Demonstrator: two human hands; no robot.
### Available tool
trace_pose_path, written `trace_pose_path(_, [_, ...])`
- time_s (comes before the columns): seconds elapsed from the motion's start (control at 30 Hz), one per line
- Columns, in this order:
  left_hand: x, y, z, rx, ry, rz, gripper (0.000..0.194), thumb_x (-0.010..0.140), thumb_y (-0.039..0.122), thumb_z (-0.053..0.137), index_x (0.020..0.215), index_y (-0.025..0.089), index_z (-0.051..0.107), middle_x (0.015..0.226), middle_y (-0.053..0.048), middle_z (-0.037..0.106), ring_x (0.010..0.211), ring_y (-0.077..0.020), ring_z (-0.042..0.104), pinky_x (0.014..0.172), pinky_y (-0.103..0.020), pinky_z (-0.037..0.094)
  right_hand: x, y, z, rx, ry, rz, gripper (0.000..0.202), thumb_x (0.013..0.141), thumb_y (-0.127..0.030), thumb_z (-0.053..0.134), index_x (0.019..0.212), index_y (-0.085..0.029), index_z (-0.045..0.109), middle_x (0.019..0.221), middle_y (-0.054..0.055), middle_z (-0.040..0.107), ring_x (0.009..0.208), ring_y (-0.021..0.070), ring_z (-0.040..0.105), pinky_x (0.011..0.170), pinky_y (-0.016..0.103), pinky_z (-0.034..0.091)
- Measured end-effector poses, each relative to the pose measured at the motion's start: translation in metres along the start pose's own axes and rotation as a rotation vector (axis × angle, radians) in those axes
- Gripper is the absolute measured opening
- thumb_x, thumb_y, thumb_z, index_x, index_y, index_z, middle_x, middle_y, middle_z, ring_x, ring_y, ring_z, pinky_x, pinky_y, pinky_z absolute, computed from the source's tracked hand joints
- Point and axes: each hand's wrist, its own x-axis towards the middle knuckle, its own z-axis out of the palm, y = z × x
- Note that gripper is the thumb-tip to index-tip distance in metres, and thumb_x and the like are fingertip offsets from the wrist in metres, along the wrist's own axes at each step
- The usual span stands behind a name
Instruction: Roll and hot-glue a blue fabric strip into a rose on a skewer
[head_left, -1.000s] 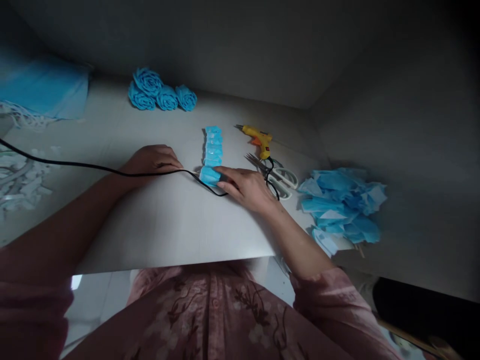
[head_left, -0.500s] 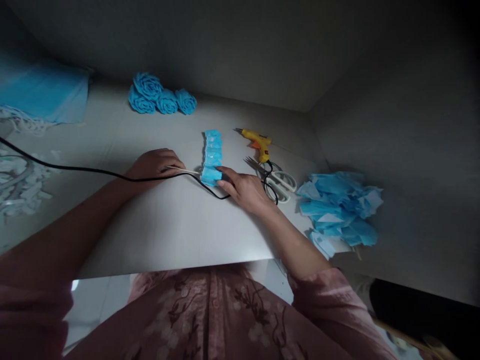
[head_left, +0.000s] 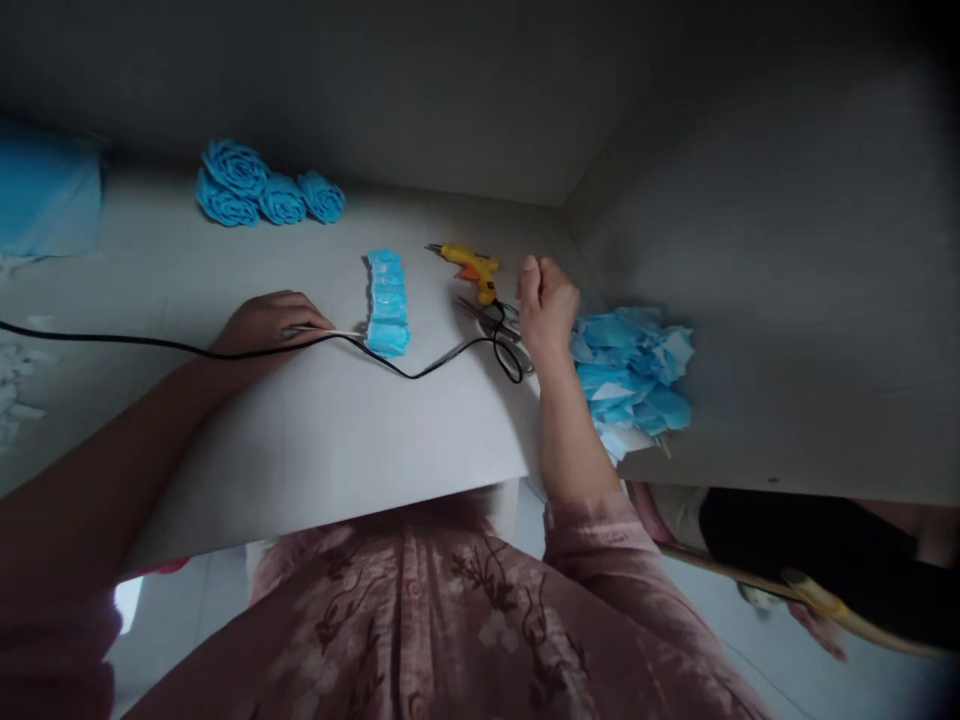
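Observation:
My left hand [head_left: 274,322] rests on the table, fingers closed around a thin pale stick [head_left: 347,332]. The stick's right end meets the lower part of a pleated light-blue fabric strip [head_left: 388,300], which lies lengthwise away from me. My right hand [head_left: 549,300] is raised at the right with its fingers curled in; whatever is between them, if anything, is hidden. It partly covers the scissors [head_left: 474,309] and sits beside a heap of crumpled blue fabric pieces [head_left: 634,370]. A yellow glue gun [head_left: 469,259] lies left of that hand.
Several blue fabric roses [head_left: 232,170] sit along the back wall. Flat blue sheets [head_left: 45,200] lie at the far left, above white scraps [head_left: 15,385]. A black cord [head_left: 135,341] crosses the table over my left wrist. Another person's foot [head_left: 821,630] shows at lower right.
My right hand has let go of the blue strip and moved up and right, over the scissors towards the fabric heap. My left hand keeps hold of the stick. The view has turned right.

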Motion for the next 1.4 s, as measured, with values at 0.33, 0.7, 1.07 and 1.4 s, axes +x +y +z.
trace_pose_path(0.33, [0.008,0.001,0.000,-0.059,0.085,0.093,0.058,0.107,0.066,0.056,0.097,0.017,0.085,0.100,-0.013,0.083,0.090,-0.0230,0.073,0.083,-0.032,0.054,0.008,0.005,0.003,-0.190,-0.100,0.286,0.032,0.116,-0.033,0.054,0.123,-0.018,0.081,0.114,0.015,0.086,0.107,0.0312,0.078,0.090,0.036,0.054])
trace_pose_path(0.7, [0.009,0.003,0.000,-0.071,0.072,0.082,0.057,0.106,0.061,0.058,0.101,0.012,0.085,0.102,-0.014,0.080,0.092,-0.0226,0.069,0.084,-0.033,0.052,-0.038,0.011,-0.035,-0.263,-0.439,0.049,0.059,0.106,-0.019,0.056,0.164,-0.013,0.066,0.162,0.020,0.073,0.150,0.0364,0.071,0.125,0.045,0.054])
trace_pose_path(1.07, [0.012,-0.008,0.007,-0.067,0.105,0.083,0.047,0.101,0.060,0.061,0.097,0.020,0.085,0.102,-0.011,0.081,0.090,-0.0245,0.072,0.082,-0.032,0.055,-0.049,0.005,-0.037,-0.324,-0.425,0.073,0.069,0.098,-0.011,0.066,0.167,-0.012,0.062,0.163,0.022,0.070,0.143,0.0414,0.075,0.123,0.050,0.058])
trace_pose_path(1.4, [0.012,-0.006,0.006,-0.113,0.123,0.101,0.040,0.099,0.052,0.065,0.097,0.018,0.085,0.100,-0.010,0.080,0.088,-0.0207,0.070,0.080,-0.030,0.053,-0.054,-0.007,-0.028,-0.379,-0.337,0.119,0.060,0.103,-0.018,0.062,0.162,-0.009,0.067,0.153,0.025,0.077,0.140,0.0437,0.075,0.118,0.052,0.059])
